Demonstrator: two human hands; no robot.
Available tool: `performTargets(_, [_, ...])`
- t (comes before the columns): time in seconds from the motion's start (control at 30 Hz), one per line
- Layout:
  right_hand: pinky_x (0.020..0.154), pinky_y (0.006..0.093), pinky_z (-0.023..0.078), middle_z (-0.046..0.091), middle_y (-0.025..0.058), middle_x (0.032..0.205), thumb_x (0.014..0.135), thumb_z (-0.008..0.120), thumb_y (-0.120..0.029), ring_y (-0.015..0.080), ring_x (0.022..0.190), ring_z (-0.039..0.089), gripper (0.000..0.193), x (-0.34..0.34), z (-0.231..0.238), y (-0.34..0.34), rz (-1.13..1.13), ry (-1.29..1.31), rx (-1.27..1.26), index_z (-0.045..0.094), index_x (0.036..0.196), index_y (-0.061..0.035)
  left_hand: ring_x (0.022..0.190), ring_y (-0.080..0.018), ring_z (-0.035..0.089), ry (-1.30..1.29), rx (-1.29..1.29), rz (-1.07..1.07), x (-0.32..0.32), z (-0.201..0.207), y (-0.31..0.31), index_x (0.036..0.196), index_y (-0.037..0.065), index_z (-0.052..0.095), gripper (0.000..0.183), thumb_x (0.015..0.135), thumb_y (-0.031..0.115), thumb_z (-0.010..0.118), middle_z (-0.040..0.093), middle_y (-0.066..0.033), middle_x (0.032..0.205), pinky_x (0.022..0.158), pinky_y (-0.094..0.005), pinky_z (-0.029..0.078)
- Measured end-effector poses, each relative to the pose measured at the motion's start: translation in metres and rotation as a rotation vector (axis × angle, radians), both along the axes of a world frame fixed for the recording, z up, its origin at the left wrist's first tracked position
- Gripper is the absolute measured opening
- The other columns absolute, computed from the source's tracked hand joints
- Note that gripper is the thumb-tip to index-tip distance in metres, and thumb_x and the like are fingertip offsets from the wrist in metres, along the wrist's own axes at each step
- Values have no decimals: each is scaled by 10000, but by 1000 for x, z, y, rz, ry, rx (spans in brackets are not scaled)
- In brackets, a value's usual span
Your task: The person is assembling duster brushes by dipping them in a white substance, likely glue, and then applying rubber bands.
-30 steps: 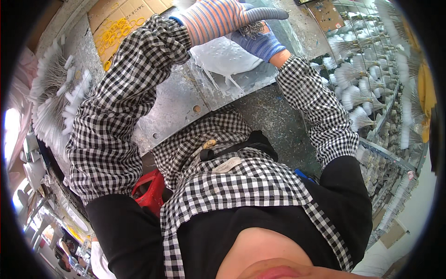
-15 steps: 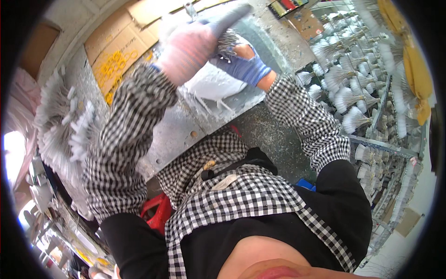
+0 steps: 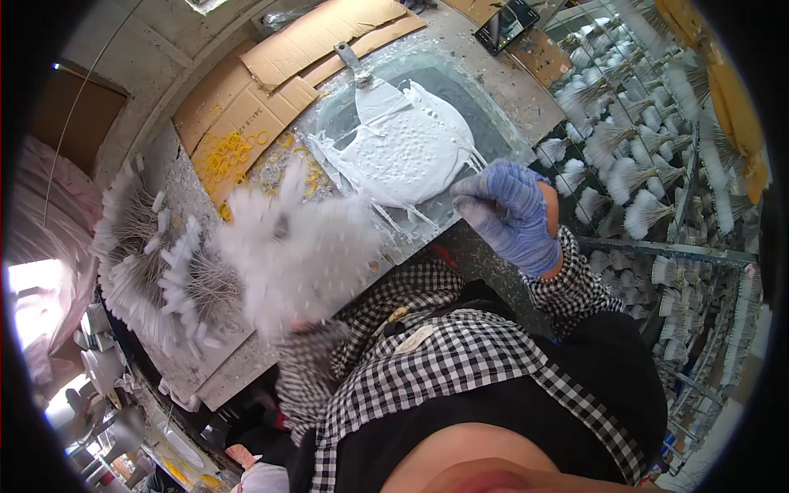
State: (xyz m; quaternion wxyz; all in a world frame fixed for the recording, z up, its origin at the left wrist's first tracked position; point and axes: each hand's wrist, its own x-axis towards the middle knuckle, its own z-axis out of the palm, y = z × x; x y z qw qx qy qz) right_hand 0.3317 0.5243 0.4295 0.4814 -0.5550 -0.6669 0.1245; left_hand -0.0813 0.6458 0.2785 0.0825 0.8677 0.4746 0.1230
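Note:
A bundle of white-tipped thin stems (image 3: 296, 246), smeared by motion, is held up over the near left of the table. My left hand (image 3: 302, 325) is at its lower end, blurred and nearly covered by the tufts. To the right, above the table's front edge, my right hand (image 3: 519, 215) wears a blue-violet glove. Its fingers are curled and pressed together; anything between them is hidden. Thick white paste (image 3: 411, 152) lies spread on a glass plate (image 3: 503, 131), apart from both hands. A putty knife (image 3: 352, 62) rests with its blade in the paste.
Similar white-tipped bundles (image 3: 136, 279) are heaped at the table's left side. Yellow rubber bands (image 3: 234, 156) lie on flattened cardboard (image 3: 329, 33). A dark phone (image 3: 505, 26) is at the far right. Wire racks (image 3: 657, 246) full of white-tufted bundles stand on the right.
My hands were together over the paste and are now apart. The left swung back toward me, with the white bundle now showing; the right moved right and nearer. The paste and putty knife are uncovered.

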Motion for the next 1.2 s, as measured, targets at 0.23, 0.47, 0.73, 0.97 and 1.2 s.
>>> performTargets(0.23, [628, 270, 497, 687, 58, 810, 847, 728, 35, 135, 693, 631, 121, -9, -1, -3, 16, 45, -59, 727, 962, -5, 988, -220, 651, -753, -691, 38, 55, -45, -113, 1283, 29, 534, 434, 1061, 400, 492, 652, -128, 1196, 815, -352, 557])
performTargets(0.47, [672, 276, 529, 712, 69, 853, 884, 713, 36, 136, 745, 644, 109, -36, -1, -8, 42, 144, -45, 721, 990, 9, 1119, -217, 587, -1537, -1222, 229, 83, -92, -125, 1393, 84, 474, 456, 1076, 409, 424, 568, -77, 1363, 906, -387, 524])
performTargets(0.73, [704, 281, 556, 729, 74, 873, 861, 744, 26, 141, 780, 692, 123, -41, 0, -11, 78, 184, -102, 728, 982, 26, 1079, -185, 511, -2296, -1828, 327, 54, -152, -138, 1369, 93, 459, 414, 1070, 378, 431, 512, -35, 1349, 890, -368, 489])
performTargets(0.97, [707, 282, 566, 732, 85, 885, 856, 763, 10, 152, 785, 705, 127, -46, -4, -8, 123, 201, -100, 724, 975, 30, 680, -96, 418, -2593, -2708, 649, 24, -142, -130, 1057, 1, 545, 275, 1017, 268, 597, 520, -20, 951, 643, -237, 452])
performTargets(1.2, [638, 269, 534, 713, 75, 837, 854, 779, -22, 143, 712, 678, 120, -45, -9, -11, 101, 172, -152, 726, 953, 21, 900, -156, 599, -2656, -1552, 528, 87, 3, -93, 1287, 15, 614, 333, 1041, 231, 555, 658, -57, 1245, 857, -302, 541])
